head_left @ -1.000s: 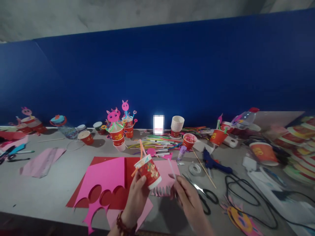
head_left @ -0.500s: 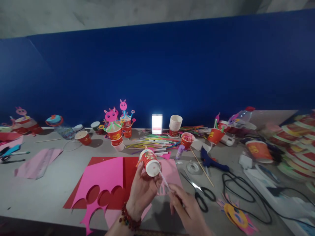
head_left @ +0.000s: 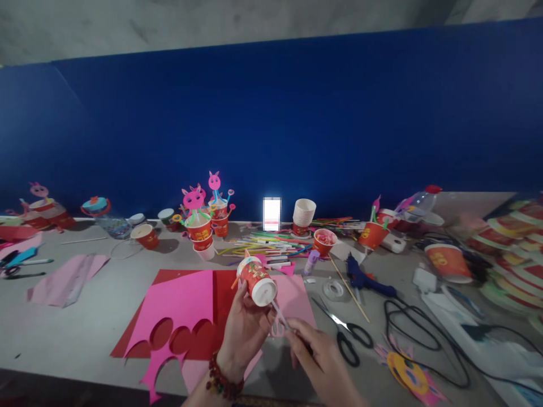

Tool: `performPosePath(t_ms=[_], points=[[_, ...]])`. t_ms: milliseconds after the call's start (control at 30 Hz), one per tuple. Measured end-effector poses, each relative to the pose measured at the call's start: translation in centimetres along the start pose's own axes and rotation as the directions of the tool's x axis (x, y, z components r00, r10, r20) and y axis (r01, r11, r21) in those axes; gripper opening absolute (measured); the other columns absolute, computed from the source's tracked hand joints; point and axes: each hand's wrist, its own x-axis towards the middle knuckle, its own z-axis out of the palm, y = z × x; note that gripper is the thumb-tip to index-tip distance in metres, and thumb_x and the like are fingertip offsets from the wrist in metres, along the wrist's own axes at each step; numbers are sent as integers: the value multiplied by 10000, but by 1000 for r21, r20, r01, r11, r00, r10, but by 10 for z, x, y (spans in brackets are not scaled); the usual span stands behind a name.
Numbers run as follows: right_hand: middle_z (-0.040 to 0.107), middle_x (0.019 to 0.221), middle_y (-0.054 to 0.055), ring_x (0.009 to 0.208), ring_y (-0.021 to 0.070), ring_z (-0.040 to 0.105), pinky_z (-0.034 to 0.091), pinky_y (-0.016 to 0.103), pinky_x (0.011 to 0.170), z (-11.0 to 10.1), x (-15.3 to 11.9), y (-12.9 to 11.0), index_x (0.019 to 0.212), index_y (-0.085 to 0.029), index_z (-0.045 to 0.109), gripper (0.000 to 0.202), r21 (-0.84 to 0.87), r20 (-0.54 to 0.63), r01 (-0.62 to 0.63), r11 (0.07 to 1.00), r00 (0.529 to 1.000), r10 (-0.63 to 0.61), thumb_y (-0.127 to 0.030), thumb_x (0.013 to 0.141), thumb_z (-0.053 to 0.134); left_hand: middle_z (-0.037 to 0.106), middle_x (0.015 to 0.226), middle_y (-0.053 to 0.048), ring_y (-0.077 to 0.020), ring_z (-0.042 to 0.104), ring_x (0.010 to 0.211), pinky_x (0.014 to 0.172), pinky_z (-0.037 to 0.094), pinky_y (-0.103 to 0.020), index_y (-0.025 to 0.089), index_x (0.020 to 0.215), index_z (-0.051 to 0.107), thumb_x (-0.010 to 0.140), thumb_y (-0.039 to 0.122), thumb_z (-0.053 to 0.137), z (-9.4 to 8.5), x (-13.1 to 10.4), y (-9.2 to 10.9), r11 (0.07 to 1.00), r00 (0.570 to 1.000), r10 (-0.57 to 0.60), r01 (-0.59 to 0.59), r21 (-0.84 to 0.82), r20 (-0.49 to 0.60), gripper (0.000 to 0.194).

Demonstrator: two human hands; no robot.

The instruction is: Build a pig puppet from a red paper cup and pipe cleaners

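My left hand [head_left: 249,327] is closed round a red-patterned paper cup [head_left: 254,277], tilted so its white base faces down and towards me. Small orange strips stick out from the cup's far end. Between the fingertips of my right hand [head_left: 316,350] is a thin, pale straw-like stick [head_left: 279,314]. Its upper end reaches the edge of the cup's base; whether it touches, I cannot tell. Beneath the hands lie pink paper [head_left: 294,288] and a red sheet [head_left: 224,305] with a cut-out magenta sheet [head_left: 182,299] on it.
Scissors [head_left: 339,323], a tape roll [head_left: 334,289], a wooden stick [head_left: 348,287] and a blue glue gun [head_left: 367,280] with a looping cord lie to the right. Pink-headed cup figures [head_left: 199,226], coloured sticks [head_left: 267,244] and stacked white cups [head_left: 304,213] stand or lie behind.
The cup has turned slightly and shifted a little left in my left hand. The pale stick's tip has moved from the side of the base to its lower edge.
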Motion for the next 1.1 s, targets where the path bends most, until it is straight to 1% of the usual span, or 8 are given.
performPosePath(t_ms=[100,200,333,433,500,667,867,1100], points=[[619,574,-38,540,147,615,419,220,560,1,0,2,1039,-215,650,294,-16,-5,2,1000,1000,-3,-403,1043,425,780,1011,-144,-206,732,797,716,580,-296,103,1064,725,939,421,609,1,1,1,999,999,34,-34,34,-1,361],[646,591,-23,549,153,627,430,224,562,0,2,8,1058,-201,659,309,-54,-25,23,998,999,-25,-390,1039,416,785,1032,-75,-200,736,874,784,583,-316,187,1100,718,900,365,678,-5,1,6,967,973,231,-228,113,-12,270],[730,711,36,642,189,680,457,253,608,-6,16,23,1028,-187,684,310,-218,-26,37,975,999,-43,-351,1020,421,778,1061,-3,-193,721,997,911,551,-292,253,1157,686,790,305,808,-36,-6,22,745,793,607,-544,385,-56,391],[770,868,75,787,225,715,473,286,705,-13,38,26,1017,-190,701,297,-363,11,47,931,999,-46,-321,1011,435,739,1157,14,-204,690,1113,975,520,-268,301,1262,607,692,270,887,-66,-16,33,596,689,717,-530,603,-103,636],[774,932,83,859,229,718,463,288,750,-15,58,18,1033,-193,705,280,-434,52,50,900,998,-30,-292,1013,443,705,1223,-26,-265,654,1187,1013,515,-336,287,1294,564,672,364,893,-80,-23,35,491,664,745,-474,731,-69,708],[784,912,44,842,202,716,389,251,676,-17,124,-23,1028,-222,711,247,-590,174,133,797,984,-36,-223,1017,463,662,1287,-149,-394,544,1285,1136,385,-505,225,1251,581,648,384,893,-80,-38,22,155,680,715,-381,911,163,697],[758,1052,67,985,227,688,427,286,774,-18,224,-49,1149,-216,682,314,-664,201,185,724,977,-65,-308,1071,392,703,1178,-151,-369,632,1122,1048,450,-450,222,1150,663,687,352,863,-67,-39,17,109,694,662,-463,880,283,521],[654,1240,98,1066,244,664,561,458,917,1,286,-17,1221,-158,633,289,-747,310,228,624,950,24,-329,988,636,719,1188,-160,-364,650,1104,997,498,-451,234,1199,661,716,343,829,-67,-32,22,80,760,528,-489,869,379,523]])
